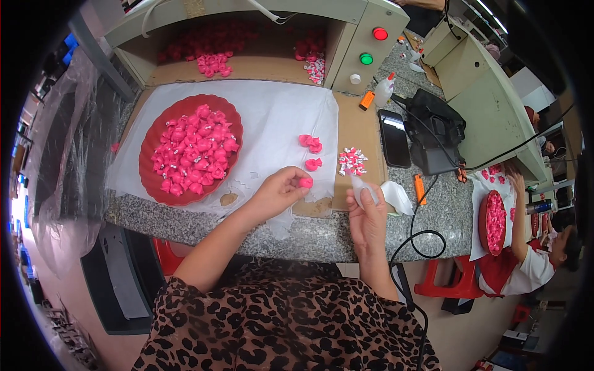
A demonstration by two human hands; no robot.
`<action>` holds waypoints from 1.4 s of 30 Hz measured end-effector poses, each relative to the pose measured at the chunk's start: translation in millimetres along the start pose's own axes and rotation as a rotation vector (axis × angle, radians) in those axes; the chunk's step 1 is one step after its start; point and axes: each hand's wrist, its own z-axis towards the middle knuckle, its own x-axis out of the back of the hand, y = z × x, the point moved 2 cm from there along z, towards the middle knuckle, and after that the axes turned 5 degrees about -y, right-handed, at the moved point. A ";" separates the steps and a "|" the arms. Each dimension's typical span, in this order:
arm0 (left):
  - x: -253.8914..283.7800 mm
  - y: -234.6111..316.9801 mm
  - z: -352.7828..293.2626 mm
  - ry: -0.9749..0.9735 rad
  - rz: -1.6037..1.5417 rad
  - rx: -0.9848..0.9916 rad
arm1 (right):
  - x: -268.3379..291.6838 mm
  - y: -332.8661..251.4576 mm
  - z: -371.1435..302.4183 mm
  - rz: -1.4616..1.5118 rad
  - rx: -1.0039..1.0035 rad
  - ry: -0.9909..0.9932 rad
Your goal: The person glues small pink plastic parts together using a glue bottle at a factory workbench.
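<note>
A speckled stone surface [185,216] carries a white sheet [278,117] with a red tray [148,179] full of pink pieces [193,151] on my left. My left hand [278,190] pinches one pink piece [306,182] over the sheet. My right hand [366,216] is closed around a small white bottle [359,184], tip pointing toward that piece. Three loose pink pieces [311,148] lie just beyond, and a pile of tiny bits [352,161] beside them.
</note>
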 end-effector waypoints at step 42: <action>-16.9 -6.4 -4.7 -0.005 -0.518 -0.013 | 57.8 -32.9 35.3 -0.917 -0.064 0.200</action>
